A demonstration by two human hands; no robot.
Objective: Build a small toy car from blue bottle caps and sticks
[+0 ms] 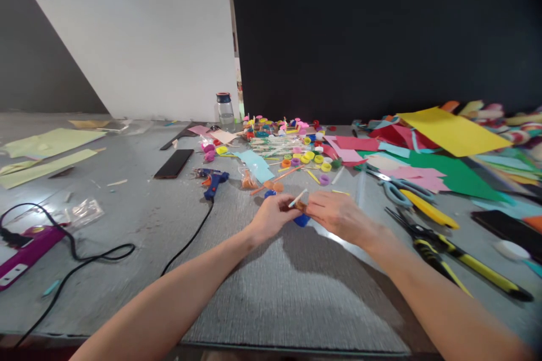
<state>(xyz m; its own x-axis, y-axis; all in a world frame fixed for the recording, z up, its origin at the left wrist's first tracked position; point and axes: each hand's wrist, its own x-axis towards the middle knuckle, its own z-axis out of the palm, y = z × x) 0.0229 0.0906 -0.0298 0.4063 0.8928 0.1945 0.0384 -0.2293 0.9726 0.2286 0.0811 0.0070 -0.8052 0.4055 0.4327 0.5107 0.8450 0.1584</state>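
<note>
Over the middle of the table, my left hand (273,215) and my right hand (339,213) meet with closed fingers around a small brown piece, mostly hidden by the fingertips. A short pale stick (298,198) slants up between them, by the left fingers. Blue plastic pieces (302,220) show just under the fingertips; whether they are touched I cannot tell. Just beyond my left hand are orange round pieces (273,186) and a thin orange stick (292,171).
A glue gun (215,183) trails its cord leftward to a purple power strip (31,254). Scissors (398,186), a yellow cutter (429,210) and pliers (461,254) lie at right. Coloured bottle caps (309,155), paper (457,130) and a water bottle (224,108) stand farther back.
</note>
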